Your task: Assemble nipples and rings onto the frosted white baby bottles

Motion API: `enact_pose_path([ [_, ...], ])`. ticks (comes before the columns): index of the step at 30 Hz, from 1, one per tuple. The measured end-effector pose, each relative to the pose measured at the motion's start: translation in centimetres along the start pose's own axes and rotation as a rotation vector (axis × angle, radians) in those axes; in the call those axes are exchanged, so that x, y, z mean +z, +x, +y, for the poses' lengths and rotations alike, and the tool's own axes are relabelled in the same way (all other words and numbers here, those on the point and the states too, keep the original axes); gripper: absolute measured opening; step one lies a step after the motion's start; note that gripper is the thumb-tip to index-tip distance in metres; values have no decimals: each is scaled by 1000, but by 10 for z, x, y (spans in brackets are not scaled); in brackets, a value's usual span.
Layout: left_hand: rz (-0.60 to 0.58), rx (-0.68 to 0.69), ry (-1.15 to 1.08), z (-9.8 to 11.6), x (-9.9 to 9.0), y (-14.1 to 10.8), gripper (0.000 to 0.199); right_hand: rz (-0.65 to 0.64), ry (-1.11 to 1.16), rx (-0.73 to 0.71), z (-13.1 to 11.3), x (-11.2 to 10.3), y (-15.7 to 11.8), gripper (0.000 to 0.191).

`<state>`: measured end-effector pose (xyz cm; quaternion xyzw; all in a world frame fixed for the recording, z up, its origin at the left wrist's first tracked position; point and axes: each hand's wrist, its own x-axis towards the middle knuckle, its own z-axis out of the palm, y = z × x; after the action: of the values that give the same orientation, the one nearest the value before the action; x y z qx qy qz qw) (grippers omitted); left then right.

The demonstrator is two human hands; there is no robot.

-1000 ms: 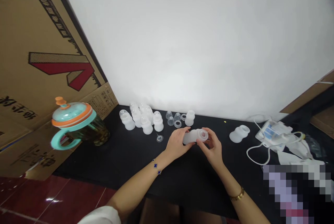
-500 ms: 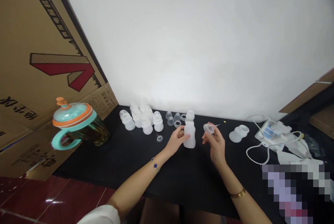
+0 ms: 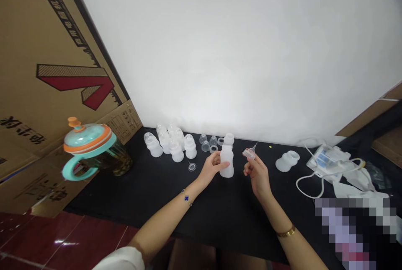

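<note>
My left hand is closed round a white bottle that stands upright with no cap on it. To its right, my right hand pinches a clear ring-shaped piece with a thin stem pointing up to the right. Behind the held bottle is another white bottle. Clear domed caps and rings lie just left of it. A clear disc with a stem rests on the black table, left of my left hand.
Several capped white bottles stand at the back left. A big lidded jug is beside cardboard boxes at far left. On the right are a tilted white bottle and a white cable by plastic packets.
The clear piece in my right hand has been tilted, so its stem now points more upward. The bottle in my left hand has shifted slightly left.
</note>
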<state>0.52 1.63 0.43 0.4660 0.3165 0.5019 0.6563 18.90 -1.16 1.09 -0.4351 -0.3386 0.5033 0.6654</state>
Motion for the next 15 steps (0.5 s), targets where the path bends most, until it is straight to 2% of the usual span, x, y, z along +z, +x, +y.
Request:
enact_pose_path([
  [4,-4,15,66,-2,-1,1,49,-10,-18,-10,1,1,0,34],
  [10,-8,12,219,0,0,0,50,-1,-43,-31,0,2,-1,45],
  [15,-29,29,373,-1,0,-3,53,-2,-21,-61,-1,3,-1,42],
])
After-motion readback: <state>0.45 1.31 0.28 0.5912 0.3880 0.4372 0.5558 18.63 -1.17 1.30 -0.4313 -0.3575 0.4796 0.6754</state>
